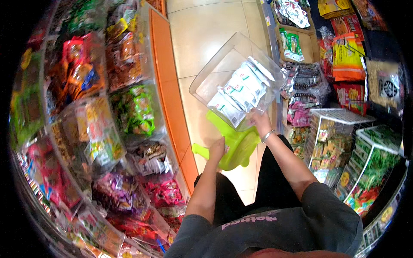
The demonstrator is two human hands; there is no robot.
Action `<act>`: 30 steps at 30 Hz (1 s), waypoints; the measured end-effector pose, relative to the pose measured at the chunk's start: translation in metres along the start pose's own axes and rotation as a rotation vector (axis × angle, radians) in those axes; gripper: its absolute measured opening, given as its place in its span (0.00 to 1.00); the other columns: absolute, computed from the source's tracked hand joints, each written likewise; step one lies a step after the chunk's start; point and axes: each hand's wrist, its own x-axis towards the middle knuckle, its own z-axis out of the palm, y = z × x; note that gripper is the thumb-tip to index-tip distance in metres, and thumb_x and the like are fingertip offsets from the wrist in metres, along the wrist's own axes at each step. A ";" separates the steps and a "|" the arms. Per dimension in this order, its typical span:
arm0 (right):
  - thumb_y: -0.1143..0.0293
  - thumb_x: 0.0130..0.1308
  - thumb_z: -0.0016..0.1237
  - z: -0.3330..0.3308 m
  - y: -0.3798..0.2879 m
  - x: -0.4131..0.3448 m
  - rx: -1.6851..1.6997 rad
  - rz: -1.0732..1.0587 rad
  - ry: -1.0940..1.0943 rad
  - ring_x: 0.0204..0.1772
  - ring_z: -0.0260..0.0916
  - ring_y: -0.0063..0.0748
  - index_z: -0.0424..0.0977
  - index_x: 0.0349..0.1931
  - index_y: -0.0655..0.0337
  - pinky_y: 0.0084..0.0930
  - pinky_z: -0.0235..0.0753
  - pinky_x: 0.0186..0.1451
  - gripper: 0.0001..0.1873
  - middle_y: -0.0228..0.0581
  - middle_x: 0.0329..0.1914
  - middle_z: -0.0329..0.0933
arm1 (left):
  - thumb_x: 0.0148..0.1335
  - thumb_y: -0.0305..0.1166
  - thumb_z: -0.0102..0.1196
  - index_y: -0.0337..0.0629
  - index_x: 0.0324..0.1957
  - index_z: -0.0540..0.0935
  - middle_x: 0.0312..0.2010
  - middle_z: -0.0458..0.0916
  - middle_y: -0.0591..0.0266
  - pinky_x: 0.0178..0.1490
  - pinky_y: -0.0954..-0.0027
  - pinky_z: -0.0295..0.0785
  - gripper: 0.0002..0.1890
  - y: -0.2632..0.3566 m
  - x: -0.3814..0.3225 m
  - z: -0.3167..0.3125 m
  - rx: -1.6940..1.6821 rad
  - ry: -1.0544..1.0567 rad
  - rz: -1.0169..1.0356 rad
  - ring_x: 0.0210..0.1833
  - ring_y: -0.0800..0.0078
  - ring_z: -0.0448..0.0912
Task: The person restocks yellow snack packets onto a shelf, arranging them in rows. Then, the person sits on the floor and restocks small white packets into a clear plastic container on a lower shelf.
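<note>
My right hand (260, 122) grips the near corner of a clear plastic bin (206, 72), which is tilted in front of me. Several white sachets (240, 84) with red and green marks lie bunched along the bin's right and near side. My left hand (218, 149) is closed on a lime-green plastic stool (235, 146), tipped with its legs pointing out to the left. The stool sits below the bin, and the bin's near corner overlaps it. Part of the stool's far side is hidden by the bin.
On the left, clear shelf compartments hold bagged snacks (143, 109) above an orange base panel (169, 87). To the right stand cardboard trays of packets (292, 45) and white wire baskets (329, 113). A beige tiled floor (206, 25) runs between the shelves.
</note>
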 end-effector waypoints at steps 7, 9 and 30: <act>0.76 0.62 0.43 0.002 0.013 0.139 -0.248 -0.332 0.218 0.31 0.70 0.25 0.64 0.54 0.64 0.23 0.71 0.30 0.19 0.32 0.35 0.72 | 0.60 0.34 0.51 0.39 0.52 0.71 0.35 0.80 0.45 0.45 0.52 0.73 0.18 -0.033 0.063 0.053 -0.167 -0.505 -0.099 0.40 0.46 0.79; 0.76 0.61 0.44 0.025 0.003 0.172 -0.253 -0.072 0.163 0.31 0.70 0.27 0.64 0.54 0.64 0.25 0.72 0.30 0.19 0.34 0.35 0.72 | 0.66 0.49 0.37 0.42 0.40 0.79 0.30 0.81 0.50 0.45 0.53 0.71 0.22 -0.050 0.058 0.089 -0.213 -0.363 -0.085 0.37 0.52 0.80; 0.69 0.59 0.49 0.044 0.142 0.233 -0.851 -0.211 0.685 0.45 0.75 0.54 0.63 0.59 0.61 0.45 0.73 0.49 0.26 0.53 0.49 0.73 | 0.69 0.54 0.35 0.40 0.41 0.82 0.45 0.81 0.49 0.57 0.52 0.68 0.29 -0.094 0.098 0.220 -0.180 -0.922 -0.198 0.49 0.54 0.79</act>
